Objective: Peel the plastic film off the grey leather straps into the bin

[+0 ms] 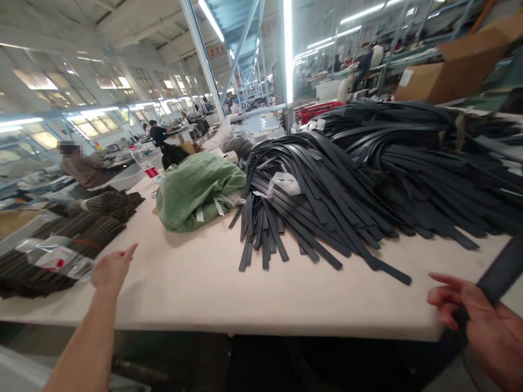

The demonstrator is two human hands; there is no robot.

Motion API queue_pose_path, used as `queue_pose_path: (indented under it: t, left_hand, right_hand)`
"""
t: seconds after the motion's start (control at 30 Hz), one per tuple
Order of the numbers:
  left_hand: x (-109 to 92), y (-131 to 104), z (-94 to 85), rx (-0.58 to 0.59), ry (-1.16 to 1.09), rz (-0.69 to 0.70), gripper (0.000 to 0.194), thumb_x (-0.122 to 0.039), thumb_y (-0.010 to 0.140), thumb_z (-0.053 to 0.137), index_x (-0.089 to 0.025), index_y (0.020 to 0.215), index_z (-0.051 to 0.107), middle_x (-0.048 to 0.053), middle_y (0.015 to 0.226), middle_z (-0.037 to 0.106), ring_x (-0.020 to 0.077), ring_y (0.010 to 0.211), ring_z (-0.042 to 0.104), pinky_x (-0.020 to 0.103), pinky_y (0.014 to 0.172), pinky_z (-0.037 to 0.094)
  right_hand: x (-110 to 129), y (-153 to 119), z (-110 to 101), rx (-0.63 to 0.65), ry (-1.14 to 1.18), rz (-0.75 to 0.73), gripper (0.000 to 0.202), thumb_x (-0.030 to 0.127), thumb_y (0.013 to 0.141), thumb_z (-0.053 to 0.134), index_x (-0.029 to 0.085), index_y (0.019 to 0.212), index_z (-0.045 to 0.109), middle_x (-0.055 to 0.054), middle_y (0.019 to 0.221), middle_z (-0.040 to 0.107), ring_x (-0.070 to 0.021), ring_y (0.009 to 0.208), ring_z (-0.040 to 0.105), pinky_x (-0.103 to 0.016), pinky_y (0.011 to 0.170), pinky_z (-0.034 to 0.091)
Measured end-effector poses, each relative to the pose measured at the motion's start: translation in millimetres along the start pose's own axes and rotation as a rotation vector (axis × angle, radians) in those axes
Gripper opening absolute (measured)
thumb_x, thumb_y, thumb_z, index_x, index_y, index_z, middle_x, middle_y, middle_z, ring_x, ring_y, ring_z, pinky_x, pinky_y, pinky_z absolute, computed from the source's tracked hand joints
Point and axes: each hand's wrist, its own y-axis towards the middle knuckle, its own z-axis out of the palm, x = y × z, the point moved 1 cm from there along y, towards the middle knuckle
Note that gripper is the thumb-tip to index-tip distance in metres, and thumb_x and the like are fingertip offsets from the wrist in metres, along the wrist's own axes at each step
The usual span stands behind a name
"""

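Note:
My right hand (pixel 486 321), at the right edge, grips a wide flat black strap (pixel 504 269). The strap runs from the upper right through the hand and down past the table edge, with its lower end lost in shadow. My left hand (pixel 111 269) hovers over the left of the table, one finger stretched out to the right; its other fingers are partly hidden. Beside it a clear plastic bottle (pixel 57 258) with a red and white label lies on bundled dark strips (pixel 98 228). A big heap of black straps (pixel 322 196) spreads over the table's middle and right.
A green cloth sack (pixel 198 190) sits on the pale tabletop (pixel 196 288), left of the heap. Another bottle (pixel 145 160) stands behind it. Farther back are a red basket (pixel 321 110), a cardboard box (pixel 453 76) and a blue metal frame (pixel 204 60). A seated person (pixel 84 169) works at left.

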Motion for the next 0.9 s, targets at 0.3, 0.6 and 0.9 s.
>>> queue_pose_path:
  t: [0.3, 0.6, 0.9]
  left_hand:
    - [-249.3, -80.5, 19.0, 0.017, -0.447, 0.891, 0.039, -0.036, 0.090, 0.054, -0.015, 0.122, 0.064, 0.011, 0.127, 0.066, 0.0226, 0.115, 0.059, 0.032, 0.102, 0.042]
    - [-387.9, -123.8, 36.3, 0.191, -0.457, 1.034, 0.020, -0.025, 0.088, 0.056, -0.013, 0.090, 0.072, 0.018, 0.109, 0.071, 0.0304, 0.113, 0.059, 0.043, 0.103, 0.036]
    - [-329.1, -155.9, 4.3, 0.448, -0.914, 0.756, 0.031, -0.039, 0.094, 0.038, -0.019, 0.079, 0.056, 0.006, 0.072, 0.071, 0.0180, 0.062, 0.066, 0.029, 0.062, 0.049]
  right_hand:
    - [-1.6, -4.5, -0.4, 0.001, -0.024, -0.039, 0.052, 0.073, 0.076, 0.061, 0.024, 0.094, 0.066, -0.007, 0.071, 0.061, -0.0160, 0.049, 0.047, -0.033, 0.042, 0.039]
    - [-9.2, -0.9, -3.7, 0.000, -0.011, -0.127, 0.050, 0.068, 0.082, 0.059, 0.022, 0.099, 0.065, -0.004, 0.072, 0.060, -0.0140, 0.048, 0.046, -0.031, 0.043, 0.037]
    - [-18.1, 5.5, -6.4, 0.048, 0.061, -0.158, 0.047, 0.063, 0.085, 0.060, 0.019, 0.101, 0.066, -0.002, 0.073, 0.062, -0.0110, 0.048, 0.047, -0.025, 0.042, 0.037]
